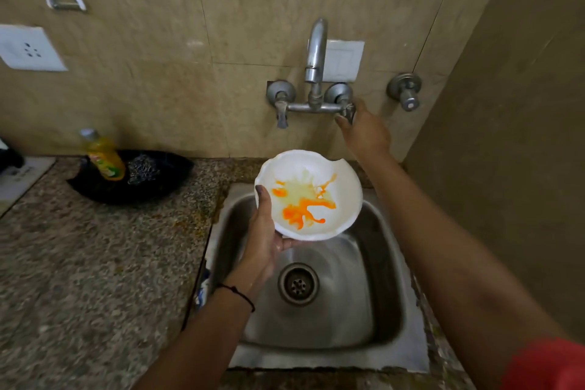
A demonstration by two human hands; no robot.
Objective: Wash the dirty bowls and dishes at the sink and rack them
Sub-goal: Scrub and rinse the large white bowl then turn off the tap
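Holding dirty bowl under spout, other hand at tap

White bowl (308, 195), smeared orange inside, sits above the sink (384, 266) basin, roughly below the spout (316, 47); I see no water falling. My left hand (264, 231) grips its left edge, thumb over the rim, fingers underneath. My right hand (364, 131) is up and right of the bowl at the wall, thumb and fingers closed round the right tap handle (349, 110). Next move probably turns that handle. Soap bottle (103, 155) stands well left.

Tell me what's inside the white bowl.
Orange and pale yellow smears coat the white bowl inside; no utensil. The left hand thumb hides part of the rim.
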